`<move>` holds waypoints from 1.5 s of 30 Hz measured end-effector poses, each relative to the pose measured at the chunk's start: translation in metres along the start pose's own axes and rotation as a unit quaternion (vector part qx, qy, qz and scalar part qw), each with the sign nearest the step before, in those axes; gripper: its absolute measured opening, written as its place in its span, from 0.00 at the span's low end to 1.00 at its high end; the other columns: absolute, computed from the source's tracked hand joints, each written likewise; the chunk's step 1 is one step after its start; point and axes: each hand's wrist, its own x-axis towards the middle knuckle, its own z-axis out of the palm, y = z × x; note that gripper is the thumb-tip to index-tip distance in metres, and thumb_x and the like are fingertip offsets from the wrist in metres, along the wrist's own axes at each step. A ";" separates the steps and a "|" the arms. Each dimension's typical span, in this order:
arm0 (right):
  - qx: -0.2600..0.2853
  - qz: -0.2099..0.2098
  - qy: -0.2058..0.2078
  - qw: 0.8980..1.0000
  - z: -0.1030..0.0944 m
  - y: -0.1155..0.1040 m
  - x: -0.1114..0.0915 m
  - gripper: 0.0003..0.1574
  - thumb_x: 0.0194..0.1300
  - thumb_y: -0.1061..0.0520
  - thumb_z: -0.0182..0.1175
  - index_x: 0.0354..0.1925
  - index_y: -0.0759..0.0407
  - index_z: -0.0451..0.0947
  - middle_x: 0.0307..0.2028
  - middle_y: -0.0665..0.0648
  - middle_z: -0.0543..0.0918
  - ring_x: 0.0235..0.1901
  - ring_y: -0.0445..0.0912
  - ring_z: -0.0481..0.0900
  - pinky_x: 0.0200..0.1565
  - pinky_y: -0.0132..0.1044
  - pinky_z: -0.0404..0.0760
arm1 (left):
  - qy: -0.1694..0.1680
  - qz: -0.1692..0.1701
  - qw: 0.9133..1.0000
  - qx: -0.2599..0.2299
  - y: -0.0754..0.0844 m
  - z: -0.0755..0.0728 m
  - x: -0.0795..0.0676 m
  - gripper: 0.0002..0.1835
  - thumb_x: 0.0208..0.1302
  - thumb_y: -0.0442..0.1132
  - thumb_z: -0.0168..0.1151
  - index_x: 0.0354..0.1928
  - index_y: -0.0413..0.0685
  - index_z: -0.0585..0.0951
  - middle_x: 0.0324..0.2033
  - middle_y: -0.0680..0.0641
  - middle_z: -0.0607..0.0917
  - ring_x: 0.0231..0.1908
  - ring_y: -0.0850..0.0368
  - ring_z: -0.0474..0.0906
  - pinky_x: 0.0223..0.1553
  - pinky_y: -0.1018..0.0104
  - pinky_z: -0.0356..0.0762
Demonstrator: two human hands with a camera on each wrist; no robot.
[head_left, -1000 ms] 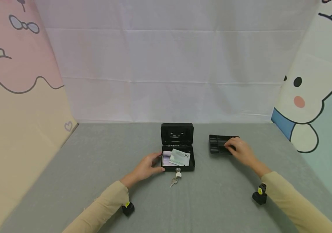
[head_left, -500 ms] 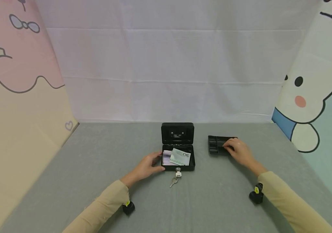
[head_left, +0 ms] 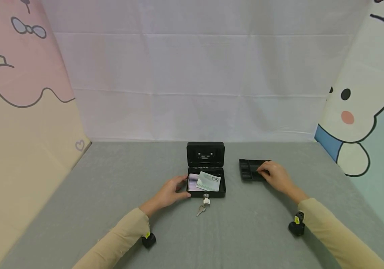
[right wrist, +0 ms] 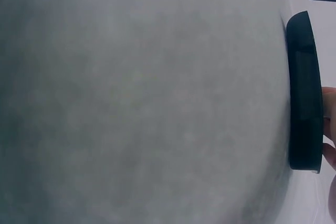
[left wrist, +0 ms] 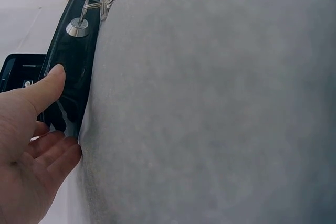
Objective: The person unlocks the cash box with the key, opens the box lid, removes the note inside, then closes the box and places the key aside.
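A black cash box (head_left: 196,194) stands mid-table, its lid (head_left: 205,149) raised. Inside lie a green 50 banknote (head_left: 208,182) and a purple banknote (head_left: 193,183) partly under it. My left hand (head_left: 169,193) holds the box's near left corner, thumb (left wrist: 55,80) on the front wall and fingers around the side. Keys (head_left: 201,210) hang from the front lock. To the right, my right hand (head_left: 277,178) pinches a black compartmented coin tray (head_left: 245,172) from above. In the right wrist view that tray (right wrist: 304,98) shows side-on, fingertips (right wrist: 328,103) at its top.
Grey cloth covers the table (head_left: 138,160). A white curtain (head_left: 192,74) closes off the back. Printed cartoon panels stand left (head_left: 27,130) and right (head_left: 353,112). The tray sits apart from the box, with bare cloth between them.
The coin tray has shifted slightly left and nearer, turning a little, with my right hand on it. My left hand, the cash box and the banknotes stay put.
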 end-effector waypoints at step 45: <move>0.199 0.012 -0.116 0.973 0.020 -0.109 0.058 0.21 0.54 0.56 0.65 0.44 0.67 0.78 0.39 0.60 0.81 0.37 0.51 0.77 0.39 0.48 0.78 | -0.008 -0.015 1.000 0.017 0.002 -0.001 0.000 0.36 0.54 0.39 0.66 0.62 0.31 0.64 0.58 0.35 0.69 0.56 0.44 0.68 0.52 0.55 0.74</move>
